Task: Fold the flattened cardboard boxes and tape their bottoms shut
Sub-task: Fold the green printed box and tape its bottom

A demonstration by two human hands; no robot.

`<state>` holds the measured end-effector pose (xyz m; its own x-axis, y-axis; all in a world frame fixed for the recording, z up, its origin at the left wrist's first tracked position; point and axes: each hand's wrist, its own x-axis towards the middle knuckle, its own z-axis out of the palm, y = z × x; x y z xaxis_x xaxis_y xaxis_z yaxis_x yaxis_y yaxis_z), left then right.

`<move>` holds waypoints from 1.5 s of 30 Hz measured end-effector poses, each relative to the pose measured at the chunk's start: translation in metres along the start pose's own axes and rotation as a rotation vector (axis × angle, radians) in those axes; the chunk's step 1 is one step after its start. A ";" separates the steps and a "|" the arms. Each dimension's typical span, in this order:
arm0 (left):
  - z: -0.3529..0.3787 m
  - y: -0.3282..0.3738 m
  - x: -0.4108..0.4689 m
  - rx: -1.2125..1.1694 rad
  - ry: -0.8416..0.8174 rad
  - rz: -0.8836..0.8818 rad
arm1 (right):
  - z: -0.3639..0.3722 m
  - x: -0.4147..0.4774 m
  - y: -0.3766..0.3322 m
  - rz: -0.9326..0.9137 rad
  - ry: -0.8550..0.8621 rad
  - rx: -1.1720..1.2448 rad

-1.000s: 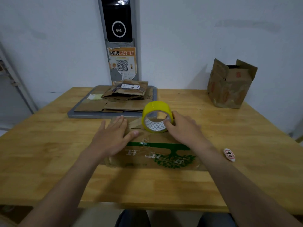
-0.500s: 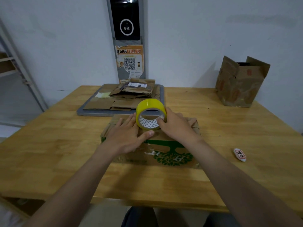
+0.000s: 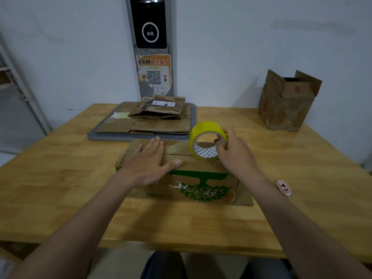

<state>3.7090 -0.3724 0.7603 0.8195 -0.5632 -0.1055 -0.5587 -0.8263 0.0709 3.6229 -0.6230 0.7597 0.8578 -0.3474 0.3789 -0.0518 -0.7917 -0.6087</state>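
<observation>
As right hand (image 3: 235,153) pinches tape roll (image 3: 202,128), atop box (image 3: 203,168)

My left hand (image 3: 147,166) is covering the left half of the top seam on the box (image 3: 201,178), and the tape roll (image 3: 207,127) is hiding some of my right fingers (image 3: 231,135). The table (image 3: 60,178) is running off both side edges. Print on the label (image 3: 163,103) atop the flat cardboard stack (image 3: 161,125) is reading too small.

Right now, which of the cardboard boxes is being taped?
The green-printed box: left hand presses it, right hand holds the yellow tape roll on it. The open box and flattened stack sit apart.
</observation>
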 end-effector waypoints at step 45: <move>-0.004 0.080 0.019 -0.026 -0.061 0.112 | 0.008 -0.003 -0.003 0.053 0.018 0.154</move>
<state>3.6803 -0.4497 0.7676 0.7427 -0.6514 -0.1551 -0.6422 -0.7585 0.1108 3.6250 -0.6154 0.7547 0.8467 -0.3963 0.3550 -0.0163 -0.6862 -0.7272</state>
